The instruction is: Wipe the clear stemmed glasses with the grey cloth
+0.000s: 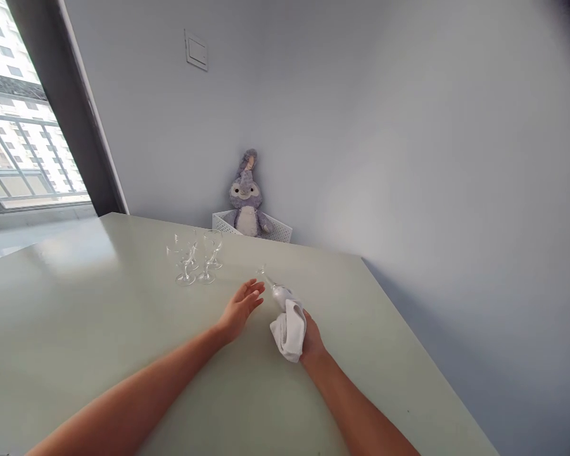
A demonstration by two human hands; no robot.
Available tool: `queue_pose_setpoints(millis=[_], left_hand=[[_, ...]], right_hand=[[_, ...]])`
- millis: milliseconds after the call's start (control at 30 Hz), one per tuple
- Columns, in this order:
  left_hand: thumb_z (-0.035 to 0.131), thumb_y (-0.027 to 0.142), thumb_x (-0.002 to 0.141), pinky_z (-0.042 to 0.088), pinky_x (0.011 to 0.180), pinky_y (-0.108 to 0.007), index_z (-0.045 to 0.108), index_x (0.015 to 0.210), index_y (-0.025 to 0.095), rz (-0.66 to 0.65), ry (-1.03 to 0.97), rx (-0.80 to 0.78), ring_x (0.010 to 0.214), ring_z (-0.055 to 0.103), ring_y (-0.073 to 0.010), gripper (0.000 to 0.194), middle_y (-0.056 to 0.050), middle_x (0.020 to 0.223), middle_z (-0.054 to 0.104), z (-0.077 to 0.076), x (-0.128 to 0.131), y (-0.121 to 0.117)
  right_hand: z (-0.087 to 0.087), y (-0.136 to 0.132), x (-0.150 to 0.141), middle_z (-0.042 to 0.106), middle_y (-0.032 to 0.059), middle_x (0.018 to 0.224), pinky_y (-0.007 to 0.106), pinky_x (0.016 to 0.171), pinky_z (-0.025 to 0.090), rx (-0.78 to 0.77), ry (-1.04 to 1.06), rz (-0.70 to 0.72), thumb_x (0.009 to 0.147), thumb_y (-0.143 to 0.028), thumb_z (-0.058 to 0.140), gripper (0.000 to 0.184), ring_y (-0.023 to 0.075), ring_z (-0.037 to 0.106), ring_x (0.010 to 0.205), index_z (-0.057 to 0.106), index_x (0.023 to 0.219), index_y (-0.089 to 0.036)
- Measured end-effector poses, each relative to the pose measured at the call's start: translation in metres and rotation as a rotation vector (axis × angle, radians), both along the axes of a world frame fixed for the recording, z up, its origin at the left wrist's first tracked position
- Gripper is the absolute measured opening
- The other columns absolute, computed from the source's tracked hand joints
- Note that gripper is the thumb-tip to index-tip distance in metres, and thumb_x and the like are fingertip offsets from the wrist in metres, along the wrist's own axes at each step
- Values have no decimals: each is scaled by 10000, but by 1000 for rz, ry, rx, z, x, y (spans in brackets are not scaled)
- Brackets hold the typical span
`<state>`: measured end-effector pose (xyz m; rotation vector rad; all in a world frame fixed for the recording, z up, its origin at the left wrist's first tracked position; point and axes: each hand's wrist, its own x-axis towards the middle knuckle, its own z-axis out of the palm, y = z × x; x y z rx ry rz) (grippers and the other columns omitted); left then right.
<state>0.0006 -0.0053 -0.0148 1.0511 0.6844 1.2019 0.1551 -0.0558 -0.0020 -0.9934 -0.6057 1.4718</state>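
Observation:
Tilted in front of me is a clear wine glass (280, 294), its foot pointing away and to the left. A white cloth (292, 332) covers the near end of its bowl. My right hand (312, 337) is closed around the cloth and the glass's bowl; most of its fingers are hidden behind the fabric. Just left of the stem, my left hand (242, 308) is held open with fingers apart, touching nothing that I can make out. Several more clear stemmed glasses (185, 278) stand upright in a group beyond my left hand.
The pale green table (123, 329) meets walls at the back and right. Behind its far edge a purple plush toy (246, 196) sits in a white perforated basket (282, 232). A light switch (197, 51) is on the wall. A window is at the left.

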Motion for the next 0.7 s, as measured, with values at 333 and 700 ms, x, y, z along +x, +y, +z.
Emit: queue_pose_setpoints(millis=[333, 700], left_hand=[[573, 264, 778, 433, 848, -304, 603, 908, 169, -271, -235, -144, 921, 567, -154, 164, -74, 1126, 571, 15, -3, -9], [569, 323, 784, 408, 839, -296, 583, 1063, 226, -186, -109, -182, 1031, 515, -189, 296, -59, 1162, 561, 15, -3, -10]], right_hand=[[2, -18, -15, 511, -17, 540, 266, 503, 415, 209, -357, 213, 738, -468, 542, 269, 138, 472, 495, 543, 722, -199], [-4, -12, -7, 651, 56, 769, 322, 685, 471, 358, -491, 205, 763, -504, 520, 407, 190, 588, 712, 626, 982, -177]])
